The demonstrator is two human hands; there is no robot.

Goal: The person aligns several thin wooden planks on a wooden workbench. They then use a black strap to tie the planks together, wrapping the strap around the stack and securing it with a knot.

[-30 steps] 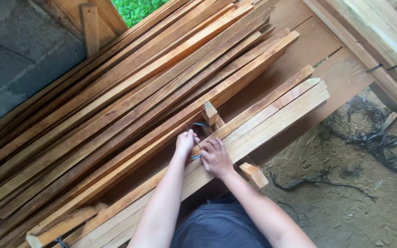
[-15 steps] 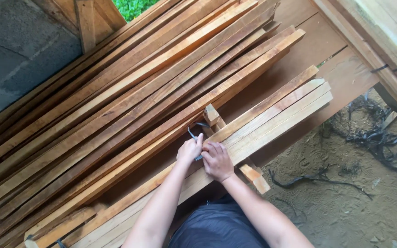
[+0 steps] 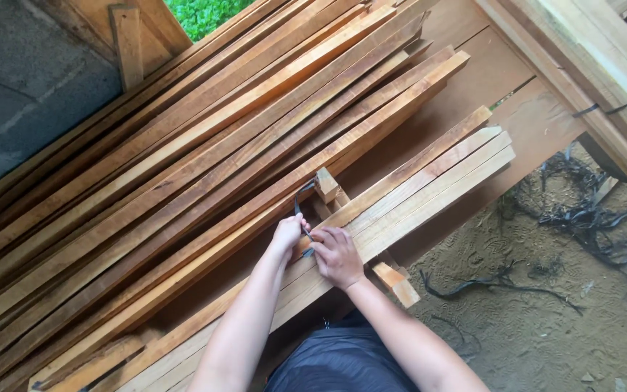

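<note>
My left hand (image 3: 286, 234) and my right hand (image 3: 337, 255) meet over a bundle of several light wooden slats (image 3: 429, 174) lying on the stack in front of me. Both hands pinch a dark strap (image 3: 302, 197) that loops up from the bundle toward a short wooden block (image 3: 327, 184). The right hand also rests on the top of the slats. How the strap runs under the slats is hidden.
A wide pile of long reddish boards (image 3: 205, 145) slopes across the left. A short wood offcut (image 3: 397, 282) lies by my right wrist. Loose black straps (image 3: 589, 218) litter the dirt floor at right. A timber beam (image 3: 582, 65) crosses the upper right.
Both hands stay together on the strap over the slats. The view has shifted a little; the hands have barely moved.
</note>
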